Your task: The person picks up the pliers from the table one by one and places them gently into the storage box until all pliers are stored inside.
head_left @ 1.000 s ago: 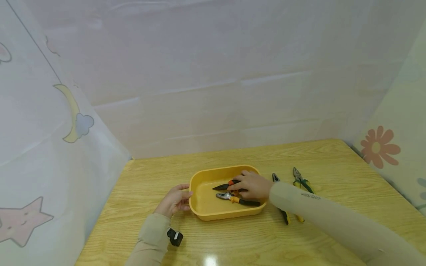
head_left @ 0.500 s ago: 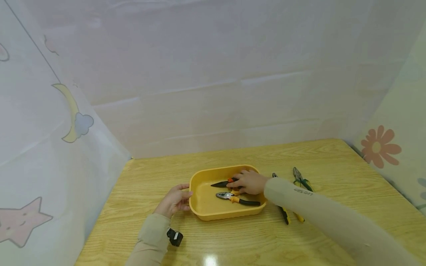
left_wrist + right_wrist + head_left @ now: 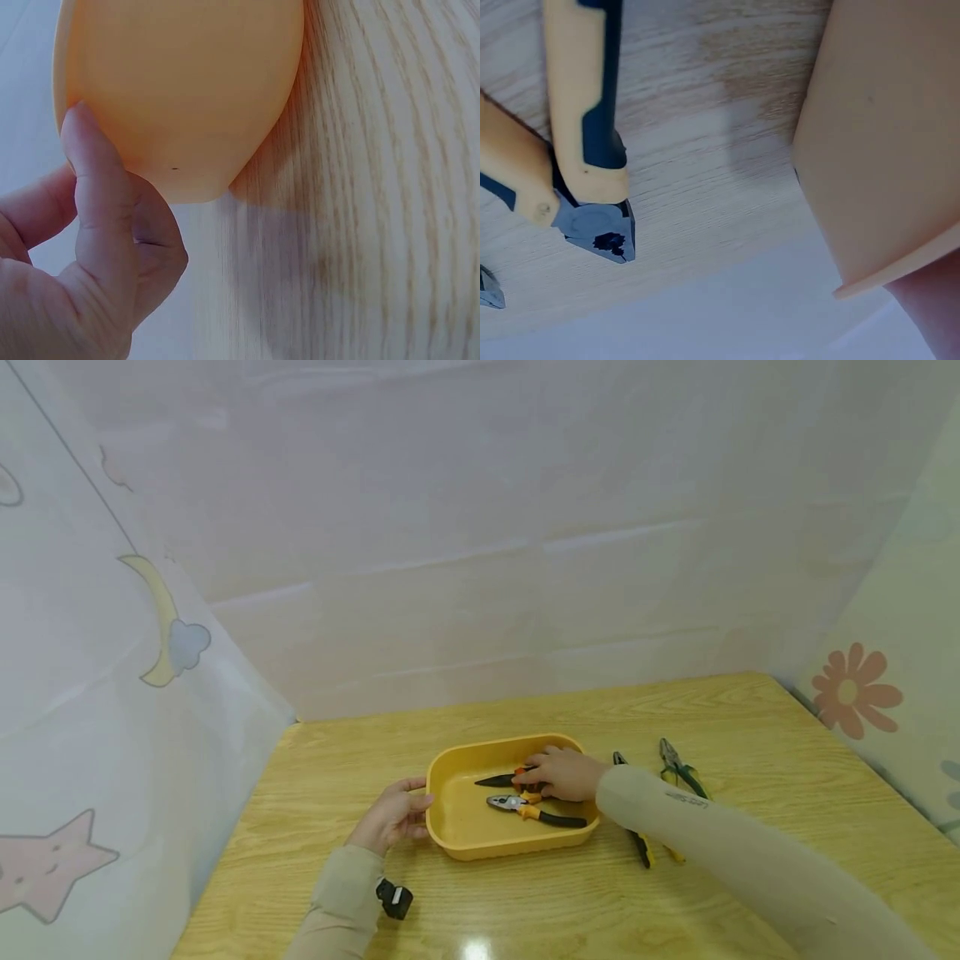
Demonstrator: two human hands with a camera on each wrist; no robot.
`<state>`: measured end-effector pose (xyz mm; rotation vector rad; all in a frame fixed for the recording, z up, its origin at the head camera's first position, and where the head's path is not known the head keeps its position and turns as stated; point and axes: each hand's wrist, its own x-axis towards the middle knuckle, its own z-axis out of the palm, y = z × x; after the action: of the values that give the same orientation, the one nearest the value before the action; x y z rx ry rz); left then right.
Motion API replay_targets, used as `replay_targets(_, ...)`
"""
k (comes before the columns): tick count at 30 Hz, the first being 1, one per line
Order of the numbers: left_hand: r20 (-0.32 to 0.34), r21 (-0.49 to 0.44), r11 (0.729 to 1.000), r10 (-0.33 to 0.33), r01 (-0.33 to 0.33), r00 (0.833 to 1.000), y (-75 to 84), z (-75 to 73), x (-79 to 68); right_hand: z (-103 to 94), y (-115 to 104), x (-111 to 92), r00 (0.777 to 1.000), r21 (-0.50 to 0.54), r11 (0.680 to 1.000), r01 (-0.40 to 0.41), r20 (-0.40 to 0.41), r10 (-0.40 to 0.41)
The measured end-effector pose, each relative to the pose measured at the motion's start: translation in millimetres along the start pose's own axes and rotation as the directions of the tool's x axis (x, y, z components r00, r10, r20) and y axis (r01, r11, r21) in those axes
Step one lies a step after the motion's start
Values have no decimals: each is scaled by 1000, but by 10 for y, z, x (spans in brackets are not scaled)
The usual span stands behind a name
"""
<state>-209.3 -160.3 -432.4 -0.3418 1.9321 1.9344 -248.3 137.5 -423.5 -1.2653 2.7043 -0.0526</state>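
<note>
A yellow plastic tray (image 3: 455, 817) sits on the table. My left hand (image 3: 390, 817) pinches its left end, thumb over the rim, as the left wrist view also shows. Inside the tray, my right hand (image 3: 567, 774) grips black needle-nose pliers (image 3: 495, 781) with red on the handles. Their tip points left, and the hand covers most of the handles. In front of them lie combination pliers (image 3: 561, 820) with orange and black handles, jaws to the left. In the right wrist view only a bit of the hand (image 3: 930, 307) shows behind the tray wall.
Right of the tray lie yellow-and-black pliers (image 3: 642, 850) and green-and-yellow pliers (image 3: 671, 753), partly under my right sleeve. A small black device (image 3: 395, 898) is by my left wrist. White printed sheets (image 3: 480, 568) stand behind and beside the wooden table (image 3: 352, 739).
Within the tray, my right hand has shifted slightly left with the needle-nose pliers, then stayed nearly still. My left hand and the tray have hardly moved.
</note>
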Motion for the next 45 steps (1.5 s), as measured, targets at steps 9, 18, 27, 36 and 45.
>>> replay_targets(9, -9, 5, 1000, 2, -1, 1000, -29, 0, -4, 76, 17, -132, 991, -63, 997, 47, -118, -54)
replay_targets(18, -11, 4, 1000, -3, 3, 1000, -42, -4, 13, -16, -34, -310, 974, -35, 997, 65, -217, -71)
replay_targets(27, -4, 7, 1000, -2, 2, 1000, -38, -1, 20, -14, -72, -492, 961, -3, 999, 38, -274, -38)
replay_targets(36, -12, 3, 1000, -1, 1, 1000, -38, 0, 8, 56, -111, -672, 949, -16, 1000, 13, -316, -18)
replay_targets(45, -10, 4, 1000, 8, -8, 1000, -39, 15, 10, 78, -148, -868, 932, -2, 999, -54, -359, 50)
